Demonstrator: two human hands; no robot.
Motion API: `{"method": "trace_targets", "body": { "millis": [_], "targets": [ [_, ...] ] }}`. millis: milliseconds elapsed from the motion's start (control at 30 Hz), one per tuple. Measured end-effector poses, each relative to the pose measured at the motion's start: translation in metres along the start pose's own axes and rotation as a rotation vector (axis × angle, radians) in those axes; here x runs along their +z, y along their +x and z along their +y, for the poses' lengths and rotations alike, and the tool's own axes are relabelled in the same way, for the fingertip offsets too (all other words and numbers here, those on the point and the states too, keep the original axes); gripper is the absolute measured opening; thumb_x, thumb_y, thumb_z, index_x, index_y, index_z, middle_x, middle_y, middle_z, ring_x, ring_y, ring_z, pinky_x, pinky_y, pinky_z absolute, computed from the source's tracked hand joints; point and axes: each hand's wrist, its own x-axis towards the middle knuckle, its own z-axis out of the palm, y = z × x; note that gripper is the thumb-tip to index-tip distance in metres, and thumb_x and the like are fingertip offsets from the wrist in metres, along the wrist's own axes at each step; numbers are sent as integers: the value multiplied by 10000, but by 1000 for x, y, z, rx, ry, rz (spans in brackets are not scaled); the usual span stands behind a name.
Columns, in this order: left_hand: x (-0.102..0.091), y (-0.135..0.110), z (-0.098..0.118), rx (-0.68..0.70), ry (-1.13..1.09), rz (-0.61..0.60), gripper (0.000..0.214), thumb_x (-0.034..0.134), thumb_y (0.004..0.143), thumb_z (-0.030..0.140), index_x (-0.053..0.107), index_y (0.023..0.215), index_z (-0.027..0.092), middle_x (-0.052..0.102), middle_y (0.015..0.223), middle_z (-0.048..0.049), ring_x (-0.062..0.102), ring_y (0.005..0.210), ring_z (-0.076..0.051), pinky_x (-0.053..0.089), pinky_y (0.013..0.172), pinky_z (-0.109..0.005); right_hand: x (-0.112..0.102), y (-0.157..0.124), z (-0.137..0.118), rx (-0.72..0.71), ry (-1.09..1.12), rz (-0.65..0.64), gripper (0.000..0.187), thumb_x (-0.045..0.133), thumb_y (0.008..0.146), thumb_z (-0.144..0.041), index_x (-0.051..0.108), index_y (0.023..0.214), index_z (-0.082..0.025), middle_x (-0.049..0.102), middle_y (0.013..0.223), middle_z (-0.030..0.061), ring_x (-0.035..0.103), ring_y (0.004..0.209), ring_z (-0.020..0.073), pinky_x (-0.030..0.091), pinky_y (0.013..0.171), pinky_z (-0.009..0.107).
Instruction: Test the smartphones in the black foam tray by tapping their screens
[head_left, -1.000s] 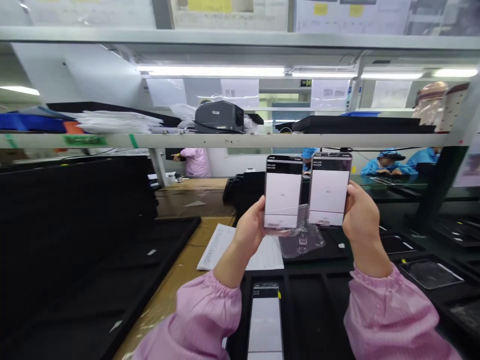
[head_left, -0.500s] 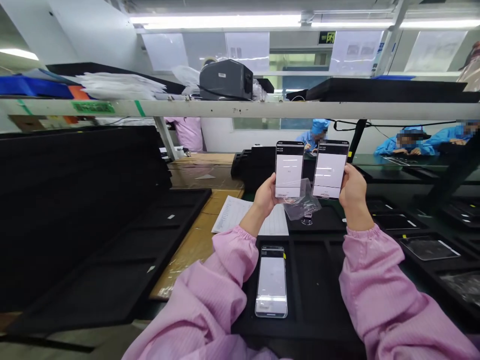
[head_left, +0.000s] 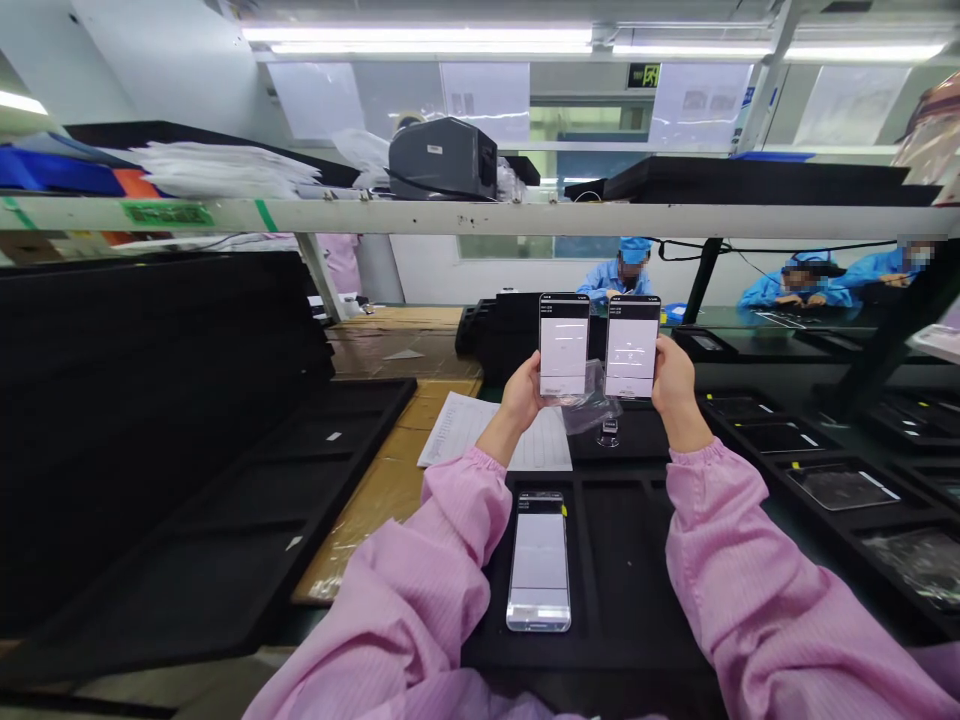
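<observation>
My left hand is closed round the lower edge of a smartphone held upright with its white screen lit. My right hand grips a second lit smartphone the same way, just to the right of the first. A crumpled clear plastic film hangs below and between the two phones, apparently from the left one. A third phone lies screen up in a slot of the black foam tray in front of me, between my pink sleeves.
A printed sheet lies on the brown bench left of the tray. Stacked black trays fill the left side. More black trays with clear film pieces stand at the right. A shelf with a grey printer runs overhead. People in blue coats work behind.
The view has tilted down, so the shelf sits higher and the tray phone shows whole. Both hands with their phones have moved farther out and slightly left.
</observation>
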Motion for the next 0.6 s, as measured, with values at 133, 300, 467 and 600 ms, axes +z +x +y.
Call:
{"method": "trace_targets", "body": {
  "millis": [133, 300, 467, 600],
  "targets": [
    [0, 0, 1, -11, -16, -7, 466, 358, 1046, 322, 591, 1373, 87, 783, 1001, -137, 754, 890, -277, 604, 870, -459, 0, 0, 1, -9, -9, 7, 136, 634, 706, -288, 671, 786, -185, 654, 682, -53, 654, 700, 163, 572, 702, 286],
    [0, 0, 1, -19, -31, -17, 475, 366, 1045, 328, 581, 1386, 76, 786, 934, -132, 756, 861, -286, 615, 830, -452, -1, 0, 1, -10, -10, 8, 124, 633, 693, -275, 671, 780, -196, 666, 693, -55, 641, 689, 159, 567, 673, 275],
    [-2, 1, -1, -24, -48, -34, 479, 381, 1041, 329, 563, 1415, 94, 786, 961, -133, 758, 873, -291, 618, 830, -457, -1, 1, 2, 14, 12, 18, 112, 632, 710, -279, 661, 775, -192, 663, 685, -52, 666, 720, 168, 577, 709, 283],
    [-2, 1, 0, -37, -44, -30, 489, 359, 1043, 337, 554, 1421, 96, 783, 1014, -143, 757, 921, -300, 618, 847, -471, -1, 3, 5, 57, 45, 58, 66, 636, 717, -253, 638, 748, -195, 677, 683, -41, 684, 720, 182, 593, 739, 308]
  ]
}}
